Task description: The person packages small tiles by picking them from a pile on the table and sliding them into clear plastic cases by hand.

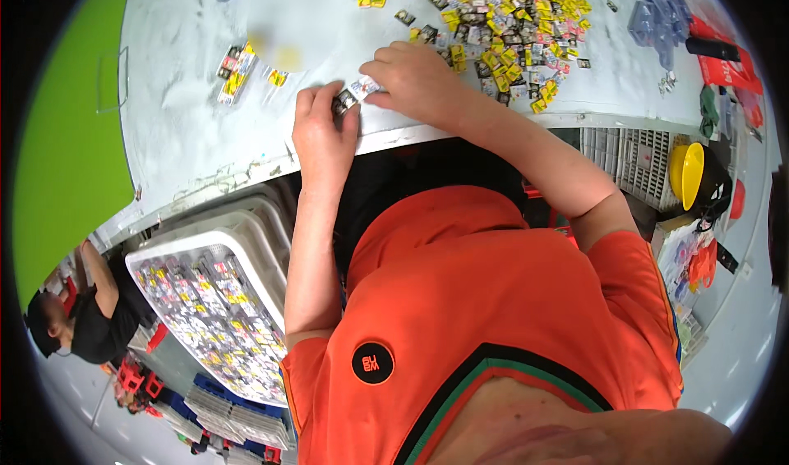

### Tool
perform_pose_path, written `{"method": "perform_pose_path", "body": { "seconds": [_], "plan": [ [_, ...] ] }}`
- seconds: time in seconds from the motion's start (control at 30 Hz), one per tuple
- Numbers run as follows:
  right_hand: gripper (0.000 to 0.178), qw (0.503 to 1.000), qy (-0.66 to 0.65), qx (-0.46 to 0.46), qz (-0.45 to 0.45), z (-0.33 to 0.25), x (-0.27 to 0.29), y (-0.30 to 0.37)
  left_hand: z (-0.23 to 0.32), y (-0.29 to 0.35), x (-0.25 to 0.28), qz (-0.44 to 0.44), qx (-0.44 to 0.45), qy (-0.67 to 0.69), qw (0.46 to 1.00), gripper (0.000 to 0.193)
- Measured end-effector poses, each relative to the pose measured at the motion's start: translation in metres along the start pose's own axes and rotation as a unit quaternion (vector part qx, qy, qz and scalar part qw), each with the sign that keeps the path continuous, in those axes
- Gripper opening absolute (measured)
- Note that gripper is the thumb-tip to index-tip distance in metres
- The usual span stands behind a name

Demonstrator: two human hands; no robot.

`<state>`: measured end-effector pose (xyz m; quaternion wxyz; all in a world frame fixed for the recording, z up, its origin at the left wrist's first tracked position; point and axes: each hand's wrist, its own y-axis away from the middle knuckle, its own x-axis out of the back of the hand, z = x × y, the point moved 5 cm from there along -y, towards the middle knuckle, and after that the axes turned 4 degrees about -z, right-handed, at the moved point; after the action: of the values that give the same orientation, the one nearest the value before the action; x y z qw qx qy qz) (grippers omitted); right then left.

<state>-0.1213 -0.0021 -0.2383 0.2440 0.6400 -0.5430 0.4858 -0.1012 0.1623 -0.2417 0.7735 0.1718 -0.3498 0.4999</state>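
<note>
At the near edge of the white table (177, 103), my two hands come close together. My left hand (321, 132) pinches a small dark printed piece (344, 102) between thumb and fingers. Just beside it, a small whitish printed piece (364, 87) is in the fingers of my right hand (417, 79). The two pieces meet or nearly meet; I cannot tell whether they are joined. Beyond my right hand spreads a loose pile of small yellow, black and white printed pieces (518, 34). Left of my hands lies a short stack of similar pieces (237, 72).
Clear plastic parts (653, 29) lie at the far right, near a black-handled tool (712, 49). Below the table's left edge stands a white tray (222, 239) filled with small pieces. A green board (70, 136) borders the left; another person (90, 317) is beneath it.
</note>
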Motion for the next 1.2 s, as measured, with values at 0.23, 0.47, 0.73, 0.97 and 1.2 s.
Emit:
{"method": "perform_pose_path", "body": {
  "seconds": [0.23,0.47,0.73,0.97,1.2],
  "plan": [
    [0.026,0.99,0.067,-0.029,0.12,0.069,0.04,-0.013,0.002,0.004,0.008,0.019,-0.026,-0.069,0.997,0.043],
    [0.023,0.995,0.061,-0.076,0.007,0.086,0.018,-0.021,0.023,-0.014,-0.008,0.047,-0.136,-0.086,0.986,0.043],
    [0.019,0.996,0.006,-0.081,-0.034,0.043,0.038,0.008,0.003,-0.006,-0.011,0.043,-0.098,-0.069,0.992,0.036],
    [0.013,0.997,0.066,-0.002,-0.032,0.027,0.015,0.012,0.005,-0.005,-0.007,0.037,-0.106,-0.06,0.992,0.037],
    [0.019,0.996,-0.047,-0.012,-0.07,0.013,0.004,-0.009,0.008,-0.005,-0.006,0.019,-0.108,-0.055,0.992,0.046]
  ]
}}
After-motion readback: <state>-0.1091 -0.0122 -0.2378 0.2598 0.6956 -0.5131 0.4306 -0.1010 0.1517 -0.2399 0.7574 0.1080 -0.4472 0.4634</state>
